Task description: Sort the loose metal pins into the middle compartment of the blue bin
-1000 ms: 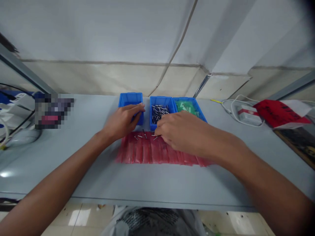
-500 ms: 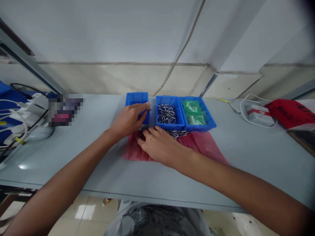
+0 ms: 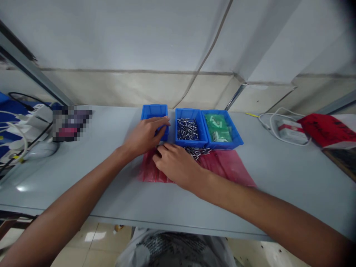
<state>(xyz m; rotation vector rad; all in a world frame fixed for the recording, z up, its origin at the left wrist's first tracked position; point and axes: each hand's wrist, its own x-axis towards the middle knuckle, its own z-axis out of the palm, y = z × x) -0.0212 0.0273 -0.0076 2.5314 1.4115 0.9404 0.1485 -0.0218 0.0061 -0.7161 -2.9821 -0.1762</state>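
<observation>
My left hand [image 3: 146, 134] reaches over the front of the left blue bin [image 3: 154, 109]. Its fingers stretch to the right, thumb apart below, and nothing shows between them. Just beside it, my right hand [image 3: 176, 163] rests low over a pink plastic sheet or bag [image 3: 228, 167]. Those fingertips are curled together; whatever they pinch is hidden. Loose small metal pins [image 3: 196, 152] lie on the pink plastic beyond my right hand. More silvery pins [image 3: 187, 129] fill the middle blue bin [image 3: 191, 143]. Green packets [image 3: 218, 126] lie in the right blue bin [image 3: 238, 142].
Power adapters and cables [image 3: 27, 126] crowd the left side of the table [image 3: 111, 196], beside a computer mouse [image 3: 43, 149] and a pixelated patch. At the right are a white box [image 3: 293, 131] with a white cable and a red packet [image 3: 328, 126]. A wall stands behind.
My right hand has shifted slightly left, toward my left hand and the left bin. The left hand stays almost where it was. The view has moved a little.
</observation>
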